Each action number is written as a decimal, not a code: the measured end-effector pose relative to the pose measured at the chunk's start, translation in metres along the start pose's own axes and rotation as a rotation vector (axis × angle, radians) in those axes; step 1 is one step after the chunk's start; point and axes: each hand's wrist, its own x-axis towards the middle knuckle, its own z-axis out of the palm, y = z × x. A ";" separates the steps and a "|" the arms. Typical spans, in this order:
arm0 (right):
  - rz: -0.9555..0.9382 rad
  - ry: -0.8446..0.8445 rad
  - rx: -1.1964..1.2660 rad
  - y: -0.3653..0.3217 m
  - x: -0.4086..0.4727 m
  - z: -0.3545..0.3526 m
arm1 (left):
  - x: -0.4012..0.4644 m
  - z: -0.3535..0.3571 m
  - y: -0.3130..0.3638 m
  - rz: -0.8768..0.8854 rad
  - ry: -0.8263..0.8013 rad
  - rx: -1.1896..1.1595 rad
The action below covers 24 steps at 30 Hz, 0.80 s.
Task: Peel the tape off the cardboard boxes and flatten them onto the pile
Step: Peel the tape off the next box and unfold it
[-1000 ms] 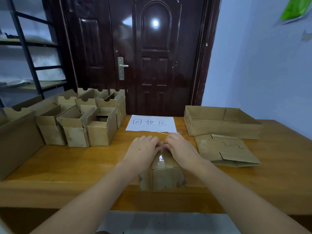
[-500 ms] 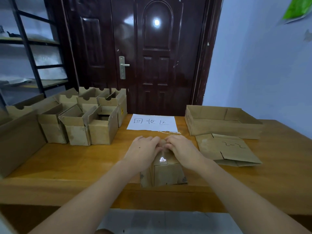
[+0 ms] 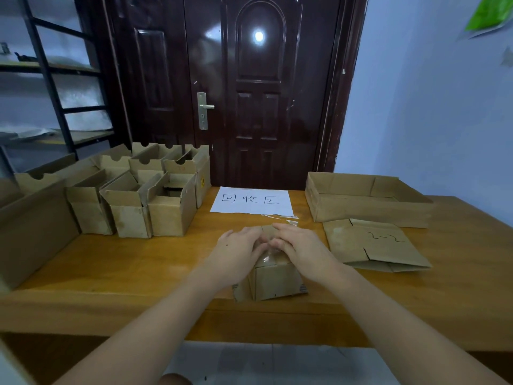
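Hands are working on top of a small brown cardboard box (image 3: 273, 279) that is sitting near the front edge of the light wooden table (image 3: 138, 268). The left hand (image 3: 236, 255) is resting over the box's top left side with fingers fairly straight. The right hand (image 3: 299, 250) is lying over the top right, its fingertips (image 3: 277, 243) bending inward at the centre seam; whether they are pinching anything cannot be told. Clear glossy tape (image 3: 268, 258) is showing on the top between the hands. A flattened brown cardboard box marked in pen (image 3: 374, 245) is lying to the right, in front of a shallow open cardboard tray (image 3: 366, 200). Open small cardboard boxes (image 3: 138, 195) are standing at the left, and a white paper sign (image 3: 252, 201) is lying beyond the hands.

Judgement: the box is appearing light and thin-walled, likely to crush if squeezed. The tape is looking slick; a lifted end or corner is offering the best hold, with the other hand steadying the box.
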 end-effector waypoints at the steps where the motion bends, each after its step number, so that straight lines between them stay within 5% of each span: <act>1: 0.010 -0.005 -0.002 -0.003 0.000 -0.001 | -0.001 0.000 0.003 0.007 0.004 0.023; 6: -0.005 -0.043 -0.036 -0.010 -0.007 -0.005 | -0.004 0.004 0.005 0.033 -0.031 0.145; 14: 0.067 -0.047 -0.056 -0.014 -0.012 -0.002 | -0.010 0.007 0.000 -0.020 -0.032 -0.114; 24: 0.020 -0.002 0.027 -0.009 -0.015 0.001 | -0.010 0.015 0.003 0.128 0.135 0.178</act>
